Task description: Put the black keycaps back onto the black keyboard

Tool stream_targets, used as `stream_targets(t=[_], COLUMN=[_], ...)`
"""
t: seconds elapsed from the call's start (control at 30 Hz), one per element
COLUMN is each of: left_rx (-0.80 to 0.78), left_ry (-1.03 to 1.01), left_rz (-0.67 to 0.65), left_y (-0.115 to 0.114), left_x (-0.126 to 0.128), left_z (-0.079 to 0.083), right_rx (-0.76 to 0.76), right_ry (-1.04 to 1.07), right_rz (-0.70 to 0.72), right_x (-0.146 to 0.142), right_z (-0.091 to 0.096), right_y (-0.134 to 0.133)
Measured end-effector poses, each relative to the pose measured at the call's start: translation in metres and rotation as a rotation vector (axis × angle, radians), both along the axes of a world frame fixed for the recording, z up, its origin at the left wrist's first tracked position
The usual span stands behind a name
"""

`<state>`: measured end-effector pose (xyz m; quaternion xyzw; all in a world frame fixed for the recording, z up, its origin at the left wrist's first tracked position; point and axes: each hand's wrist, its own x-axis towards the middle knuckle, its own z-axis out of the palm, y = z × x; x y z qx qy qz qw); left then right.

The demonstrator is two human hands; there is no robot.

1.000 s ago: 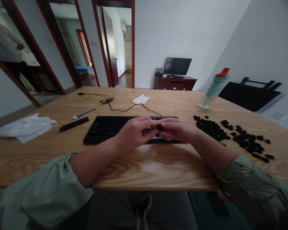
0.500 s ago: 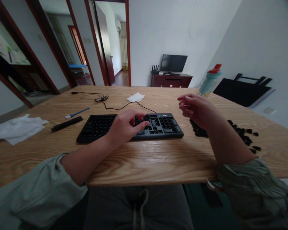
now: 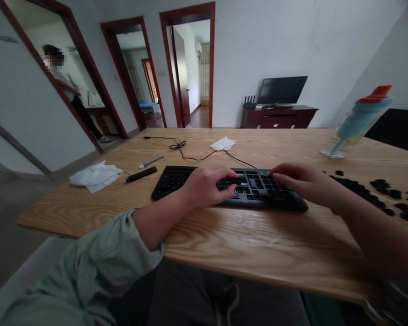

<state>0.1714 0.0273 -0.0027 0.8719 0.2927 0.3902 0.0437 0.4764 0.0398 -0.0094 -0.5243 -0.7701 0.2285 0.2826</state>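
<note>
A black keyboard (image 3: pixel 231 203) lies on the wooden table, with bare switch sockets showing across its right half. Over its middle is my left hand (image 3: pixel 207 184), thumb and index finger curved around what looks like a dark keycap (image 3: pixel 240 180), hard to separate from the keyboard behind. My right hand (image 3: pixel 304 181) reaches in at the keyboard's right end, thumb and index finger pinched close together. Whatever is between those fingertips is hidden. Several loose black keycaps (image 3: pixel 381 185) lie to the right, some partly behind my right forearm.
On the left are white tissues (image 3: pixel 97 175), a black bar (image 3: pixel 141 174) and a blue brush (image 3: pixel 153 161). A cable (image 3: pixel 197 159) and another tissue (image 3: pixel 223 143) lie behind the keyboard. A bottle (image 3: pixel 357 120) stands back right. A person (image 3: pixel 68 88) is in a doorway.
My right hand has come down and inward from above the loose keycaps to the keyboard's right end. My left hand stays over the keyboard's middle. The view has turned left.
</note>
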Motion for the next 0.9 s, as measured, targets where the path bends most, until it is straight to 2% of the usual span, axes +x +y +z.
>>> stream_targets(t=[0.07, 0.17, 0.27, 0.33, 0.5, 0.67, 0.9], left_rx=[-0.056, -0.251, -0.431, -0.516, -0.546, -0.541, -0.565], left_ry=[-0.064, -0.109, 0.035, 0.143, 0.252, 0.257, 0.289], left_rz=[0.133, 0.324, 0.434, 0.461, 0.449, 0.441, 0.4], left_y=[0.018, 0.05, 0.071, 0.077, 0.078, 0.075, 0.069], left_x=[-0.034, -0.103, -0.162, -0.182, -0.186, -0.182, -0.177], left_z=[0.01, 0.017, 0.011, 0.004, -0.002, 0.002, 0.006], right_rx=[0.006, 0.006, -0.036, -0.063, -0.068, -0.103, -0.118], right_ry=[-0.064, -0.115, -0.152, -0.164, -0.152, -0.167, -0.182], right_rz=[-0.008, -0.022, -0.04, -0.035, -0.045, -0.08, -0.057], right_x=[0.001, 0.001, -0.002, -0.005, -0.007, -0.005, -0.002], right_z=[-0.004, -0.006, -0.005, -0.005, -0.01, -0.011, -0.012], right_y=[0.001, 0.0, -0.003, -0.003, 0.0, 0.0, -0.001])
